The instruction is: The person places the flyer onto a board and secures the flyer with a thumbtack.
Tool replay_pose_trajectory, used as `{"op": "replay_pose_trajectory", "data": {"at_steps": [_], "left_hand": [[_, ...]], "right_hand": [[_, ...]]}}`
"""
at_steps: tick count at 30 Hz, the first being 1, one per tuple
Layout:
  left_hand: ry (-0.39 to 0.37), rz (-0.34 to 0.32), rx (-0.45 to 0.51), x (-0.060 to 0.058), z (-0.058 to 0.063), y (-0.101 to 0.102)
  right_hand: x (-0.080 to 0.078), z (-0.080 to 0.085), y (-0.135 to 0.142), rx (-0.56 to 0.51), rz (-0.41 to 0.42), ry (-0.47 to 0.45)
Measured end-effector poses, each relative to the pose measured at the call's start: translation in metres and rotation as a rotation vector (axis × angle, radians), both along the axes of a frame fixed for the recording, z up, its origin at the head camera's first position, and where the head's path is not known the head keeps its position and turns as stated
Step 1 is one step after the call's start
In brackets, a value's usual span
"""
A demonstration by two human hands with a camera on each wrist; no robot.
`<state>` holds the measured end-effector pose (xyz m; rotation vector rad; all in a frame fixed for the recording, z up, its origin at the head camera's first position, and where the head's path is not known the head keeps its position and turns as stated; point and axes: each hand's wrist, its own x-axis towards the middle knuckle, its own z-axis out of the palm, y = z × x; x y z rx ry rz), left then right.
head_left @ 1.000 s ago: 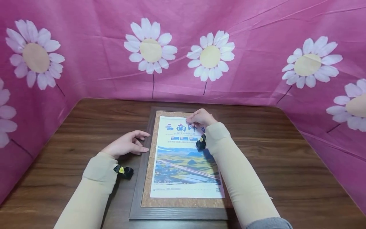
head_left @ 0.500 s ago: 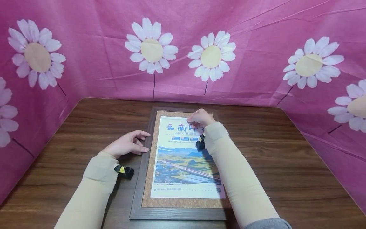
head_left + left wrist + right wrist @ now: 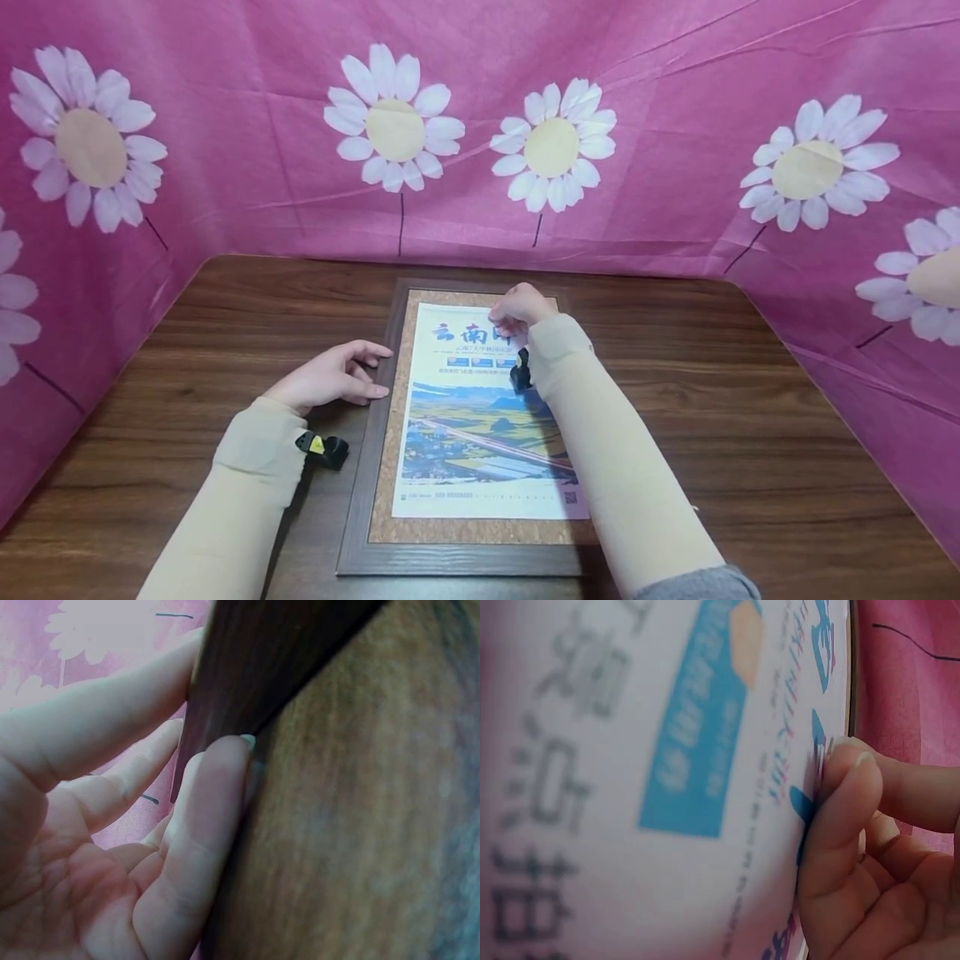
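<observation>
A poster with blue lettering and a landscape picture lies on a cork board in a dark brown frame. My left hand rests at the frame's left edge, its fingers loosely bent and touching it. In the left wrist view, the thumb lies against the frame's side. Over the poster's top part is my right hand. In the right wrist view, its thumb and index finger meet at the paper. Anything between those fingertips is hidden, and the right arm covers the poster's right side.
The board lies on a brown wood-grain table. A pink cloth with white daisies hangs behind it and at both sides. A small black camera sits on each wrist, the left one beside the frame.
The right forearm has shifted slightly left. The right fingertips stay at nearly the same spot near the poster's top, while the left hand, poster and frame look unchanged.
</observation>
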<state>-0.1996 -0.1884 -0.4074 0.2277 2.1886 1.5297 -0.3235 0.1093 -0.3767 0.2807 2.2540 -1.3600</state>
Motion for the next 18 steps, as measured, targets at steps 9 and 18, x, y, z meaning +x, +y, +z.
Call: {"op": "replay_pose_trajectory", "data": {"at_steps": [9, 18], "left_hand": [[0.007, -0.002, -0.009, -0.001, 0.002, 0.001], [0.0, -0.003, -0.003, 0.001, 0.001, 0.0]], "right_hand": [[-0.005, 0.001, -0.003, 0.115, 0.015, 0.032], [0.004, 0.002, 0.009, 0.082, 0.072, 0.035]]}}
